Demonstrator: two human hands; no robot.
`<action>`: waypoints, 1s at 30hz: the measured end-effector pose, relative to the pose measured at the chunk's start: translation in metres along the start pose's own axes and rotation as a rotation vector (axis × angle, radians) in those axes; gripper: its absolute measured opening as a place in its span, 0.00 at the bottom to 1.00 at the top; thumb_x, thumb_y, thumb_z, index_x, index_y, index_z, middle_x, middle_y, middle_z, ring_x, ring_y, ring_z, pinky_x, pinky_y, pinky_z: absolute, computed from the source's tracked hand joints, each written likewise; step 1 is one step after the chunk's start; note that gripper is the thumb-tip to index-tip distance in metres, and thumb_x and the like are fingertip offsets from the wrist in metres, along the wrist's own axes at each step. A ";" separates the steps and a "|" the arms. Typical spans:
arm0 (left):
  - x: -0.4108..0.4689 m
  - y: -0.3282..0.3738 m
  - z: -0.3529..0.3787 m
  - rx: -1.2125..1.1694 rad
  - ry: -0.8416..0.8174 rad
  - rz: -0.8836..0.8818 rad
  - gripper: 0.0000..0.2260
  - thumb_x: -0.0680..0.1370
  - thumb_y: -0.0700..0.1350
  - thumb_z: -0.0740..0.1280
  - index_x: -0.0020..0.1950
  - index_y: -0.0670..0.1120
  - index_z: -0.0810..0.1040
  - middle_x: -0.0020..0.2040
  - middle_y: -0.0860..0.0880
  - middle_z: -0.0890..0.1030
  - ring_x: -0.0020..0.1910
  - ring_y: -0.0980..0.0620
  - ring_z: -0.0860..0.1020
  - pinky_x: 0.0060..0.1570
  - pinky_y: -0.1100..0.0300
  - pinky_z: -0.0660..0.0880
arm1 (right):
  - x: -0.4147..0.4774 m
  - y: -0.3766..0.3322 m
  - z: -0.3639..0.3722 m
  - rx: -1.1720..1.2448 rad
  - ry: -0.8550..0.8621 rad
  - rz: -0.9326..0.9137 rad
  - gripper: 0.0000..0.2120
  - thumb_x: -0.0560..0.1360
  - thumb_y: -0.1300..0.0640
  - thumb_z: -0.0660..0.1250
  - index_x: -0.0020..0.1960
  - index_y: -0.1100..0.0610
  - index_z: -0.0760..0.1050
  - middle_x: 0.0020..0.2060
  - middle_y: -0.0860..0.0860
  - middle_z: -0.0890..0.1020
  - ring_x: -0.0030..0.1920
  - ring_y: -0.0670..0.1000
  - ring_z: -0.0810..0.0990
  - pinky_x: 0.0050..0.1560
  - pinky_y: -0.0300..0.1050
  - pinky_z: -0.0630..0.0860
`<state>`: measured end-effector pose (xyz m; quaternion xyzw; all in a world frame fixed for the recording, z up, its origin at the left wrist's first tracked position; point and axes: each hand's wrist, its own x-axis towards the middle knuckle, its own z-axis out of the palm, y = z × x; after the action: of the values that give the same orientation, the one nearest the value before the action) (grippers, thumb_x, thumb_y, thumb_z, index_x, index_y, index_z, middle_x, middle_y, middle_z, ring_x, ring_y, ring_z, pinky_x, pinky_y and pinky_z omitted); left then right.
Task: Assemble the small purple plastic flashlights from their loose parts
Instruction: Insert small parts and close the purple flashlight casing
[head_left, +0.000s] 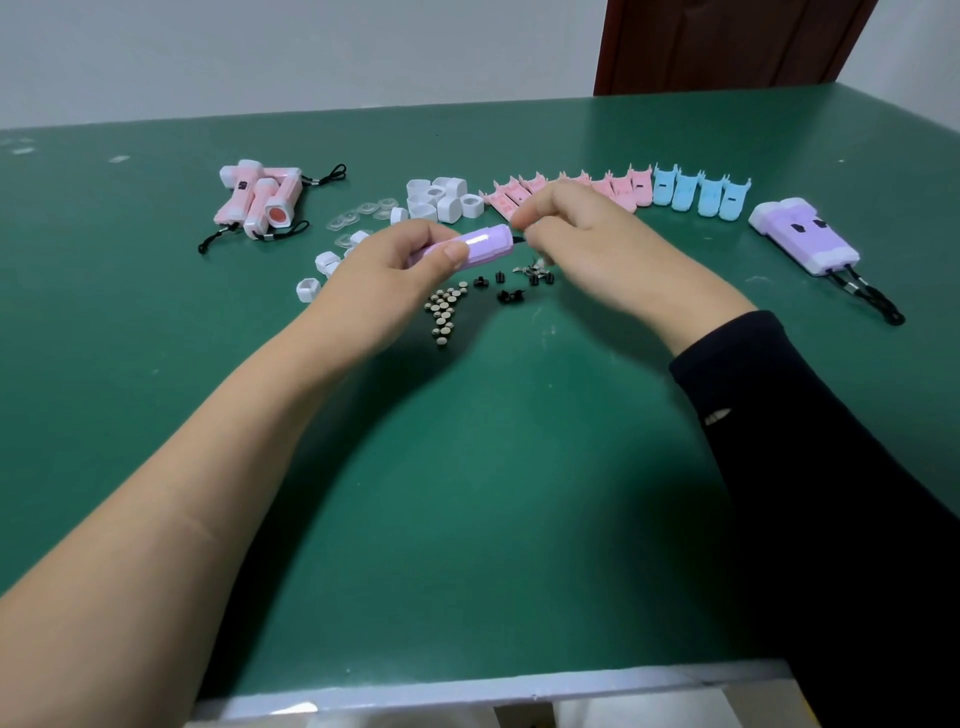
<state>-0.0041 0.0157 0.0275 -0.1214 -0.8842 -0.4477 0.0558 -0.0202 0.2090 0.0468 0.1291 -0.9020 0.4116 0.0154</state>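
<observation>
My left hand (400, 265) grips a purple flashlight body (480, 245), held slanting above the green table (467, 467). At the body's right end my right hand (576, 234) pinches something small and black; what it is I cannot tell. Two finished purple flashlights (802, 241) with black lanyards lie at the right. Small round button batteries (443, 312), black switch parts (506, 291) and little metal contacts (532, 269) lie just below my hands.
Finished pink flashlights (262, 200) lie at the far left. White caps (441, 200), clear lenses (363, 213), pink shell halves (618, 189) and blue shell halves (698, 195) run along the back. More white end pieces (322, 270) sit left of my left hand. The table's near edge (467, 696) is at the bottom.
</observation>
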 end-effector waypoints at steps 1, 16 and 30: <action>0.000 0.001 0.000 0.003 0.003 0.005 0.08 0.82 0.50 0.61 0.44 0.57 0.75 0.39 0.57 0.74 0.33 0.65 0.68 0.34 0.74 0.63 | 0.000 0.000 0.001 0.004 -0.005 -0.008 0.10 0.79 0.49 0.60 0.52 0.53 0.76 0.33 0.43 0.71 0.27 0.39 0.67 0.25 0.31 0.62; -0.002 0.008 0.006 0.093 0.008 -0.015 0.09 0.83 0.52 0.59 0.49 0.51 0.76 0.40 0.57 0.75 0.38 0.59 0.71 0.36 0.71 0.65 | 0.003 0.006 0.010 0.401 -0.011 0.153 0.13 0.68 0.47 0.71 0.38 0.57 0.83 0.37 0.53 0.76 0.33 0.48 0.65 0.32 0.42 0.61; 0.000 0.014 -0.005 -0.676 -0.158 -0.449 0.13 0.83 0.55 0.56 0.50 0.48 0.74 0.31 0.52 0.76 0.24 0.57 0.65 0.22 0.67 0.62 | 0.008 0.011 0.007 0.724 -0.058 0.352 0.14 0.73 0.51 0.69 0.29 0.54 0.77 0.23 0.45 0.63 0.24 0.45 0.55 0.24 0.35 0.57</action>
<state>-0.0002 0.0201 0.0415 0.0291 -0.6933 -0.7033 -0.1546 -0.0300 0.2092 0.0355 -0.0187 -0.7069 0.6955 -0.1273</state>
